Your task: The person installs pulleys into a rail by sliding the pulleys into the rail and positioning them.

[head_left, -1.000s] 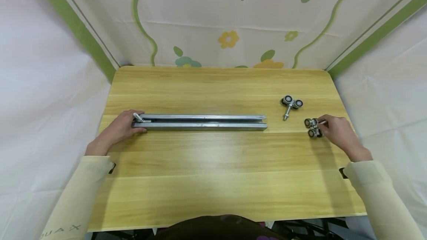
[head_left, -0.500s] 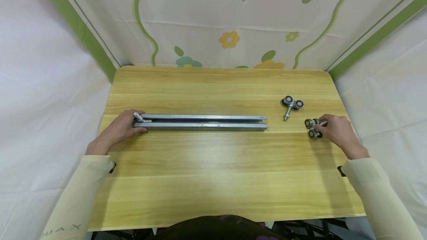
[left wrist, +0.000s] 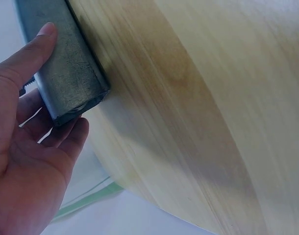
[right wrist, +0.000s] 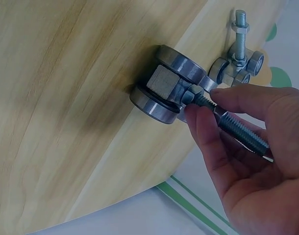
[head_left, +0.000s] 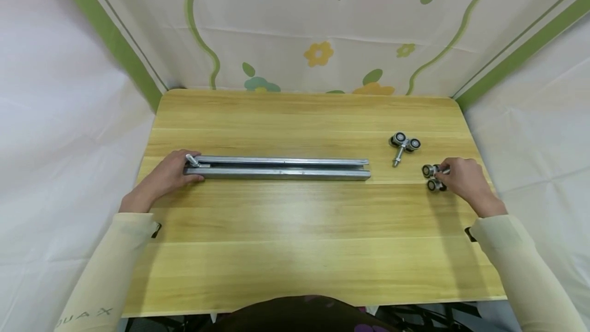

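Note:
A long slotted metal rail [head_left: 286, 172] lies across the table, its slot facing up. My left hand [head_left: 168, 177] grips its left end, with the thumb along the near side, as the left wrist view also shows. A bolt [head_left: 191, 160] sticks up out of the slot beside that hand. At the right, my right hand [head_left: 467, 181] pinches the threaded bolt [right wrist: 242, 133] of a roller trolley [right wrist: 164, 88] between thumb and fingers. The fingertips are close to the nut [right wrist: 191, 94] near its body. Its wheels are right at the tabletop.
A second roller trolley [head_left: 402, 143] stands on the table behind the held one, its bolt pointing toward the near side. The wooden table [head_left: 286, 250] has white cloth walls at its left and right, and a printed curtain [head_left: 286, 24] behind.
The fingers of my right hand have shifted slightly about the bolt, while the trolley stays in place. My left hand and the rail keep their position. The head view has moved a little.

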A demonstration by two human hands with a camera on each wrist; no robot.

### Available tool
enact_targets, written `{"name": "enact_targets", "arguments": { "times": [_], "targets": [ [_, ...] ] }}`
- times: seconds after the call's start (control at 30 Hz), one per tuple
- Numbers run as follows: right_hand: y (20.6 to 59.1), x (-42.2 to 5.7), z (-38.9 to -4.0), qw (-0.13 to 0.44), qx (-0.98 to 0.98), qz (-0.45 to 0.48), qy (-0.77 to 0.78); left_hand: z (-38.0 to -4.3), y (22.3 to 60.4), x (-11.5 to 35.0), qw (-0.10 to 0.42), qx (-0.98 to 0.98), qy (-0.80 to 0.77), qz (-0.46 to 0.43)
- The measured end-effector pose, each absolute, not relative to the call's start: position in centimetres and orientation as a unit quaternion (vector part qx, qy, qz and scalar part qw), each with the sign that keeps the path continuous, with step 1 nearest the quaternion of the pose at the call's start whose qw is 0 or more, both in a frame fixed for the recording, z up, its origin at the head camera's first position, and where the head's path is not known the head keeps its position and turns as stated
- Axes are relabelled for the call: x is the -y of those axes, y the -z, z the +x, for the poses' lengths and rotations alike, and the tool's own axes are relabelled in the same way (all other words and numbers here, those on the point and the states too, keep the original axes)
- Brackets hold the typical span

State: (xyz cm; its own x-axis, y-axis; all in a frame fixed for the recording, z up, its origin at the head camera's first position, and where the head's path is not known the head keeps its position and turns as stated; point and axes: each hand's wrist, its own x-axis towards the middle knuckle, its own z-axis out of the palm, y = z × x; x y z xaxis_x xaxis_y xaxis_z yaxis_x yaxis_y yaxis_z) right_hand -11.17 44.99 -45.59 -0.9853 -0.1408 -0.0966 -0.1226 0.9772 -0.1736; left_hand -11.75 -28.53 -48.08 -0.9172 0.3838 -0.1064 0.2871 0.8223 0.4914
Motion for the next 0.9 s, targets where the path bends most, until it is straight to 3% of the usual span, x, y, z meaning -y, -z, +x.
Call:
{"name": "enact_targets", "arguments": {
  "times": [0.9],
  "targets": [
    [44.6,-43.7,-11.1,0.050,-0.988,-0.121,0.087,-12.0,48.1,28.5,0.115,-0.949,-0.246,0.161]
  ]
}}
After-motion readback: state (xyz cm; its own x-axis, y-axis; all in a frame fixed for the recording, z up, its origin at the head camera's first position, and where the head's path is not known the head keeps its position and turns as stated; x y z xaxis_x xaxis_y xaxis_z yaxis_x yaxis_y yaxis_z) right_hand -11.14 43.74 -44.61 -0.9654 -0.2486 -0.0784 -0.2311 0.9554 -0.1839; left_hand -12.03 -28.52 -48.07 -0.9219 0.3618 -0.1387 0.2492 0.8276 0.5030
